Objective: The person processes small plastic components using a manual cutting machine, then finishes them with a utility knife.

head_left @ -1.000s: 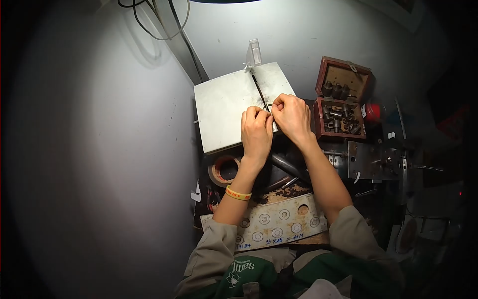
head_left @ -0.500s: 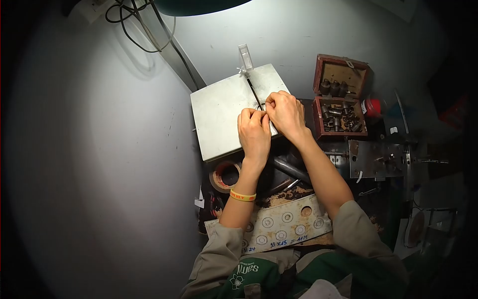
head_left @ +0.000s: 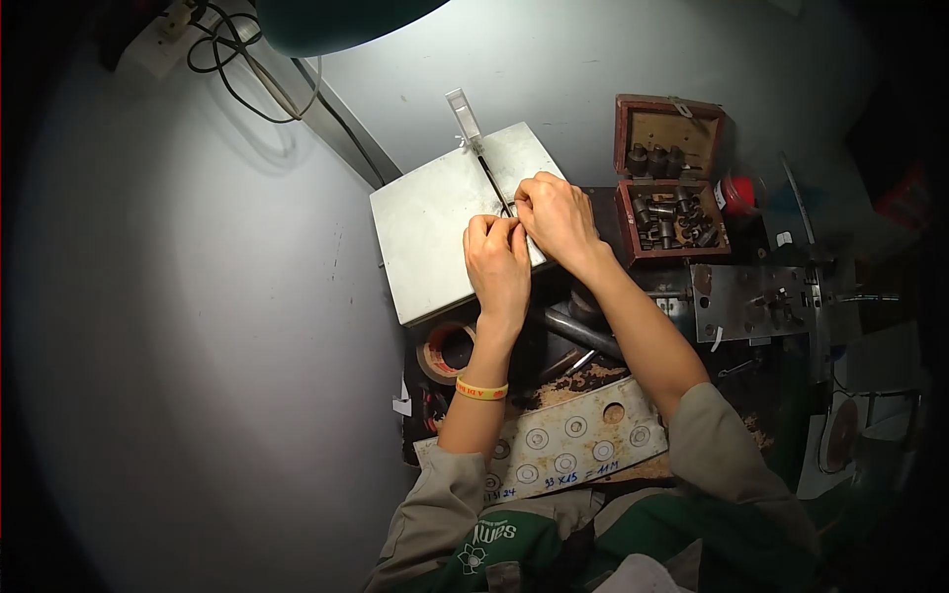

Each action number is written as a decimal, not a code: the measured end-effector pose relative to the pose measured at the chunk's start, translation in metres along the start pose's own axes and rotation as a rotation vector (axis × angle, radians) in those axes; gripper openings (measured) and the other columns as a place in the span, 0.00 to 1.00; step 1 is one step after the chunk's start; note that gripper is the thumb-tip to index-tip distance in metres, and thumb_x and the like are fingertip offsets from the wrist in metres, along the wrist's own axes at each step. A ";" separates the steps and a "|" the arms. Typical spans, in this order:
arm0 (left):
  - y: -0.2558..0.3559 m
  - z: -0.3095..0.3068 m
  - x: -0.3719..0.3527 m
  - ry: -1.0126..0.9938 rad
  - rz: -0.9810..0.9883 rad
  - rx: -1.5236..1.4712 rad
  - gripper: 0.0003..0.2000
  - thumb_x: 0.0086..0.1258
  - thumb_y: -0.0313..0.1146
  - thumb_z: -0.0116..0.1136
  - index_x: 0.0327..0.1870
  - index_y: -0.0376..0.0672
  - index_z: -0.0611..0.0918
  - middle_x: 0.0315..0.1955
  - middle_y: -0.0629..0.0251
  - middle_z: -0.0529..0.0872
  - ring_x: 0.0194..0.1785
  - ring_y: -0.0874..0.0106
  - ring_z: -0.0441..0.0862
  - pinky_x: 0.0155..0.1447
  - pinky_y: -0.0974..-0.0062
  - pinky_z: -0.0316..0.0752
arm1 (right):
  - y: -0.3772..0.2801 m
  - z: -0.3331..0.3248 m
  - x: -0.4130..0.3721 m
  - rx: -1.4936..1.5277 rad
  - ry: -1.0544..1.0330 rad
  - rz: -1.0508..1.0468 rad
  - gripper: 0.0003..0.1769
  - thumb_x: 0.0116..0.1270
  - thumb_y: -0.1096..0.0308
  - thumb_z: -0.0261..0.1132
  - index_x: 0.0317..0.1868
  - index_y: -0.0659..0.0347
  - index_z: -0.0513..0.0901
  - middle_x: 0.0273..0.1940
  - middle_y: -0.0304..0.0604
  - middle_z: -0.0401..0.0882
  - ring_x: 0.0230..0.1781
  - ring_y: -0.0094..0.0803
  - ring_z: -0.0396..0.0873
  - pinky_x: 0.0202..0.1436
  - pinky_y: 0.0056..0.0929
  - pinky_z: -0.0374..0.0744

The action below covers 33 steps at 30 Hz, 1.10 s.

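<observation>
My left hand [head_left: 497, 262] and my right hand [head_left: 556, 215] meet over the near right part of a pale flat-topped box [head_left: 425, 232]. The fingers of both are pinched together, fingertips nearly touching. Whatever they hold is too small and too covered to name. A thin dark rod-like strip [head_left: 491, 183] runs along the box top down to my fingertips. At its far end stands a clear plastic piece [head_left: 463, 114], with a small metal wing-shaped fitting at its foot. A yellow wristband [head_left: 481, 391] circles my left wrist.
Right of the box stands an open wooden case [head_left: 625, 225] of metal tool parts, with a red-lidded container [head_left: 736, 193] beside it. Tape roll [head_left: 432, 361], dark tube [head_left: 573, 329] and a marked plate with circles [head_left: 583, 465] lie nearer me. A lamp shade [head_left: 341, 25] hangs above.
The whole view has shifted slightly, and more of the lamp shade shows. Both hands stay pinched at the same spot on the box, with only slight finger movement.
</observation>
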<state>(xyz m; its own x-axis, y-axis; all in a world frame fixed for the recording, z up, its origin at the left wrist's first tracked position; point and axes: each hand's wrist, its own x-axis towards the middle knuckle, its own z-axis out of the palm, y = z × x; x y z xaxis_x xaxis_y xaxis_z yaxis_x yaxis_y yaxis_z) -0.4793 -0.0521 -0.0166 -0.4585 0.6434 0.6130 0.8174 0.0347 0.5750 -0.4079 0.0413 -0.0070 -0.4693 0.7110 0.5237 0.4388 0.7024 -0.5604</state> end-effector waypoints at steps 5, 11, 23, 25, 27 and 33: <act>0.000 0.001 0.002 -0.005 -0.004 0.004 0.05 0.61 0.24 0.64 0.35 0.32 0.85 0.33 0.56 0.79 0.38 0.60 0.78 0.45 0.65 0.73 | -0.002 -0.003 0.003 -0.026 -0.060 0.057 0.07 0.61 0.71 0.64 0.32 0.65 0.86 0.34 0.51 0.83 0.33 0.50 0.83 0.39 0.44 0.81; -0.002 0.002 0.002 -0.002 0.029 0.034 0.05 0.62 0.23 0.64 0.36 0.32 0.86 0.33 0.56 0.80 0.36 0.62 0.78 0.42 0.67 0.74 | 0.000 -0.002 0.001 -0.010 -0.052 0.046 0.07 0.60 0.71 0.64 0.32 0.65 0.85 0.33 0.51 0.82 0.32 0.50 0.83 0.37 0.43 0.81; -0.005 -0.004 0.003 0.002 0.000 0.023 0.05 0.60 0.25 0.65 0.35 0.33 0.86 0.37 0.55 0.84 0.42 0.58 0.80 0.51 0.64 0.73 | -0.004 0.004 -0.003 -0.003 -0.013 0.116 0.05 0.58 0.71 0.64 0.30 0.65 0.83 0.31 0.51 0.82 0.31 0.50 0.82 0.36 0.45 0.80; -0.007 -0.006 0.004 -0.001 0.002 0.029 0.05 0.60 0.25 0.66 0.35 0.33 0.86 0.38 0.54 0.85 0.42 0.59 0.81 0.50 0.65 0.75 | -0.007 0.004 -0.004 0.010 -0.003 0.145 0.05 0.57 0.71 0.64 0.30 0.65 0.83 0.31 0.51 0.82 0.31 0.50 0.82 0.36 0.45 0.80; -0.010 -0.006 0.006 -0.009 -0.023 0.003 0.05 0.59 0.25 0.66 0.34 0.34 0.86 0.38 0.54 0.87 0.42 0.60 0.82 0.49 0.66 0.76 | -0.007 0.004 -0.004 0.031 0.014 0.145 0.05 0.57 0.72 0.64 0.29 0.65 0.83 0.31 0.51 0.82 0.31 0.50 0.82 0.36 0.44 0.80; -0.012 -0.005 0.008 -0.011 -0.117 -0.063 0.07 0.58 0.25 0.68 0.35 0.33 0.87 0.38 0.54 0.88 0.38 0.63 0.85 0.46 0.69 0.79 | -0.006 0.007 -0.005 0.027 0.044 0.152 0.05 0.56 0.72 0.65 0.28 0.66 0.83 0.30 0.51 0.83 0.31 0.48 0.83 0.35 0.43 0.80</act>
<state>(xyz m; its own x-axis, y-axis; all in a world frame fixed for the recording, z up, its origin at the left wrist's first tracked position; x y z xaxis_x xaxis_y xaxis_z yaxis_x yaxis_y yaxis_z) -0.4946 -0.0516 -0.0155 -0.5450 0.6463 0.5341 0.7351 0.0621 0.6751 -0.4135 0.0335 -0.0103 -0.3649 0.8100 0.4591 0.4813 0.5862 -0.6517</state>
